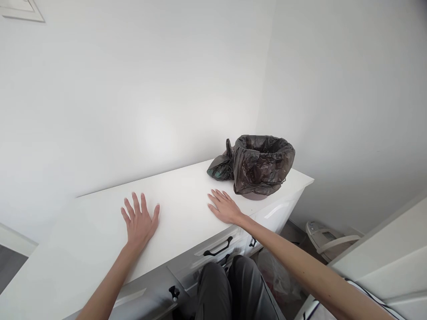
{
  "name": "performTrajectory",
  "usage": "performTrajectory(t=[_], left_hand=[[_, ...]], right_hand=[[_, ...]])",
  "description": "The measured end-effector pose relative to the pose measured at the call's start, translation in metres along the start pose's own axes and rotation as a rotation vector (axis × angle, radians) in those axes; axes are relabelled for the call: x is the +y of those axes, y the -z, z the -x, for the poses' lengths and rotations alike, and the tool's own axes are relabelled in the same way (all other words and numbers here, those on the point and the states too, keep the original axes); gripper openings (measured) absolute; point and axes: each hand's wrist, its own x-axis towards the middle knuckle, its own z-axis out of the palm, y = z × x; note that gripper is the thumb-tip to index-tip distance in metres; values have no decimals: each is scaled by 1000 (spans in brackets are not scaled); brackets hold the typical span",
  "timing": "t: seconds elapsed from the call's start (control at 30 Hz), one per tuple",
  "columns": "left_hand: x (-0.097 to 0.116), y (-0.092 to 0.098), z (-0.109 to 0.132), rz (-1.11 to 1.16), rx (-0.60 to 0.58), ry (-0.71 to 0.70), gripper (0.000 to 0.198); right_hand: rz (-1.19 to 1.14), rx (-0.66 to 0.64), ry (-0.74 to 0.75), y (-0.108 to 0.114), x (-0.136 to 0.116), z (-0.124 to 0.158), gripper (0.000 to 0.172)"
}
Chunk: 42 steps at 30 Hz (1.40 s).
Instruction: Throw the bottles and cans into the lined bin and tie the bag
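My left hand (139,223) lies palm down on the white cabinet top (180,209), its fingers spread and nothing under them that I can see. Flat on the same surface, farther right, my right hand (224,207) rests with fingers stretched out, holding nothing. Just beyond it stands a trash bin lined with a dark plastic bag (262,166), the bag folded down over the rim and a bit of the bin's base showing below. A knotted dark plastic bag (220,167) bulges at the bin's left side; whether it is part of the liner I cannot tell.
Drawers with black handles (218,246) line the cabinet front by my knees. White walls (160,89) meet in a corner behind the bin. On the floor at right are a white appliance with a handle (328,240) and a clear plastic bag (275,275).
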Motion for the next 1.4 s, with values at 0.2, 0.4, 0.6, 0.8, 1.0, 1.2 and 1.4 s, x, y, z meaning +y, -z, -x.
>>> performTrajectory(t=[0.2,0.4,0.6,0.8,1.0,1.2,1.4], left_hand=[[-2,-4,-3,-21,16,9,85],[-7,-7,-9,-23,-33,35,91],[-8,-7,-9,-5,-79,65,92],[-10,-8,-9,19,-164,120,93],[-11,-8,-9,-12,-214,140,91],[-15,-6,-11,-63,-391,168,85],[-13,-1,-12,-122,-441,172,80]], right_hand=[[1,10,1,-2,2,-1,73],[-7,6,2,1,0,1,73],[-1,-1,-2,4,-3,2,72],[-7,1,-5,3,-3,2,71],[-13,23,-6,6,-7,5,67],[31,235,24,-3,-1,-5,67],[101,549,11,15,14,-66,69]])
